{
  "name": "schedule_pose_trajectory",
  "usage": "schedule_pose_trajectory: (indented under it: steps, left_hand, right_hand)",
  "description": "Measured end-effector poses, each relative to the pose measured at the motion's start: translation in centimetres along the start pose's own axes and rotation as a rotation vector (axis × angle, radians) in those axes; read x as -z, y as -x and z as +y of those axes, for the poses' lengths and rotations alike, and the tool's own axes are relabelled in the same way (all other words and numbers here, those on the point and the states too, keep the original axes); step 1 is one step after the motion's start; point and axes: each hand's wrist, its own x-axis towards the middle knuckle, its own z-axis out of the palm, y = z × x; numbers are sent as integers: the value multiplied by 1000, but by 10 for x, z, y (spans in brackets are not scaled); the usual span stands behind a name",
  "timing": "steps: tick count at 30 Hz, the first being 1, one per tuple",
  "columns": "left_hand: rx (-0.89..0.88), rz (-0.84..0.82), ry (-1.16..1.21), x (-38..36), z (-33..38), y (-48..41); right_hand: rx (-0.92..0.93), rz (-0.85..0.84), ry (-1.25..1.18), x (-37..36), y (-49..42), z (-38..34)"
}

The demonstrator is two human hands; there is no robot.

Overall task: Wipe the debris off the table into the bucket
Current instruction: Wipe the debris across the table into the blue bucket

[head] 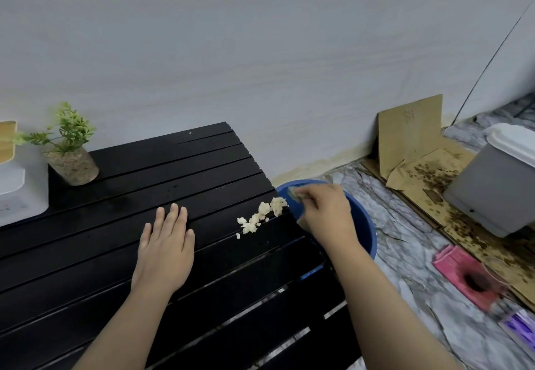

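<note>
Pale crumbly debris [262, 217] sits on black slatted table [173, 172], at edge beside round blue plastic bucket [366, 224]. Right hand [324, 213] over bucket, fingers pinching greenish blurred wiping pad [295, 193]. Left hand [165, 251] flat on table, fingers spread loose. Mid-wipe — next stroke likely must start behind debris, push it over edge.

- A black slatted table [162, 253] is standing against the wall.
- Pale debris [260, 219] is lying near its right edge.
- A potted plant [72, 164] is sitting far left.
- The left hand [165, 253] is resting flat on it.
</note>
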Motion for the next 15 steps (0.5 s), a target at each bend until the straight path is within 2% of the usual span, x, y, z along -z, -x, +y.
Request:
schedule_pose_trajectory:
  steps: [2,4,8,10,13,15]
  left_hand:
    - [4,-5,-1,0,0,0]
    - [8,-12,-11,0,1,0]
    - [7,-11,-21,-1,0,-1]
    - [4,-10,-26,-2,-2,-1]
    - [1,-12,-30,-4,-3,-2]
    - [3,-13,-20,-4,-3,-2]
  right_hand:
    - [120,-122,-16,-8,-25,-20]
    - [264,-313,25,-22,-45,-43]
    - [504,-668,319,-46,-59,-53]
    - [521,-700,362,-40,-66,-37]
    - [413,-666,306,-17,-74,-6]
    - [359,-619,362,0,-74,11]
